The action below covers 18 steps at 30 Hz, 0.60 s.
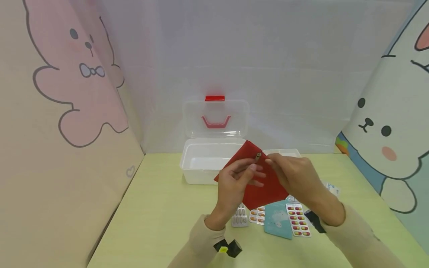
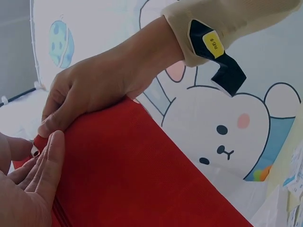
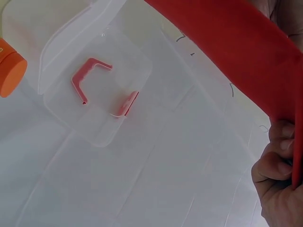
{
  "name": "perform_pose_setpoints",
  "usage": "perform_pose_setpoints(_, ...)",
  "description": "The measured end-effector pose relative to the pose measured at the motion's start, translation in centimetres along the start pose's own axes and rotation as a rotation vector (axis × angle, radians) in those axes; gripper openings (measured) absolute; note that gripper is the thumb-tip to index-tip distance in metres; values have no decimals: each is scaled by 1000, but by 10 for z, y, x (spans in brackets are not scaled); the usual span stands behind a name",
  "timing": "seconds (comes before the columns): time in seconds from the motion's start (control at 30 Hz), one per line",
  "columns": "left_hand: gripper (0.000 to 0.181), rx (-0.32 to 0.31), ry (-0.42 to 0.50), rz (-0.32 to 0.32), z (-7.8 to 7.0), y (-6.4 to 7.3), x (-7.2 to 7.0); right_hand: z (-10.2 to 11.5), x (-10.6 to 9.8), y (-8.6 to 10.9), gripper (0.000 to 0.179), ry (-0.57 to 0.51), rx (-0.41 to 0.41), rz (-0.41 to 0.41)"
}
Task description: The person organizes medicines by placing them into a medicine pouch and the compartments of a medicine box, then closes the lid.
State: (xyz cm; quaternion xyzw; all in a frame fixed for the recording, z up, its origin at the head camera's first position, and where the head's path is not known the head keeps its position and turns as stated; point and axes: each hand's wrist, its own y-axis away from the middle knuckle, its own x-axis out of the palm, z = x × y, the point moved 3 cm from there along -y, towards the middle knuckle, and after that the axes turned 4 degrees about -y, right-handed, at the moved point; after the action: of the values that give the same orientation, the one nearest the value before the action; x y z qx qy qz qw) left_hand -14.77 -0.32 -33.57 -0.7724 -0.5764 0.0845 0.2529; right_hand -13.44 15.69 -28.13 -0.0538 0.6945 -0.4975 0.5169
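Observation:
Both hands hold a red zippered pouch tilted in the air above the table. My left hand pinches the small metal zipper pull between thumb and fingers, its other fingers extended along the red fabric. At the pouch's upper corner, beside the pull, my right hand grips the edge. The left wrist view shows the right hand with thumb and fingers on that corner and the left hand close below. Whether anything is inside the pouch is hidden.
Behind the pouch stands a clear plastic box, lid raised, with a red handle. A white tray is partly hidden. Blister packs and a teal packet lie below the hands. An orange-capped container appears in the right wrist view.

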Motion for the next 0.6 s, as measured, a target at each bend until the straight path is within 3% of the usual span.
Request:
perform_pose_setpoints(0.1, 28, 6, 42, -7, 0, -2, 3, 0, 0, 2, 19, -5, -9, -3)
perform_pose_setpoints(0.2, 27, 22, 49, -24, -1, -3, 5, 1, 2, 2, 27, -10, -20, -4)
perform_pose_setpoints(0.27, 25, 28, 32, -44, -1, -4, 6, 2, 2, 2, 30, -15, -23, -3)
perform_pose_setpoints(0.37, 24, 18, -22, -79, -2, -4, 5, 3, 2, 1, 17, -22, -14, 2)
perform_pose_setpoints(0.5, 23, -11, -66, -103, -1, -3, 5, 4, 2, 0, 37, -18, -3, 9)
perform_pose_setpoints(0.6, 24, -1, -55, -99, -1, -4, 5, 4, 3, 0, 37, -18, -6, 13)
